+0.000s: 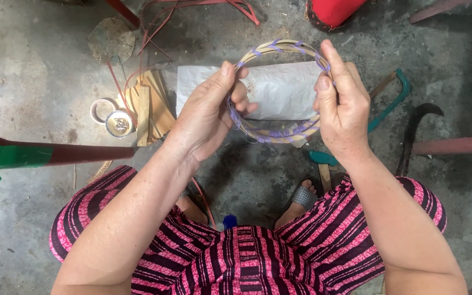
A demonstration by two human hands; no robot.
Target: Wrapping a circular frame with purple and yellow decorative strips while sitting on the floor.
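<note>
I hold a round hoop of pale cane strips [279,47] bound at intervals with purple plastic strapping, lifted above my knees. My left hand [208,112] grips the hoop's left side, thumb up along the rim and fingers curled inside it. My right hand [342,104] grips the right side, with thumb and forefinger pinching the rim near a purple wrap. The hoop's lower arc [279,134] runs between both palms.
A white sheet [285,90] lies on the concrete floor under the hoop. Cane strips [151,106], a small tin [119,123] and a tape ring [100,109] sit at left. A teal-handled saw [394,98] and a dark curved blade [411,136] lie at right. Red strapping [192,8] trails at top.
</note>
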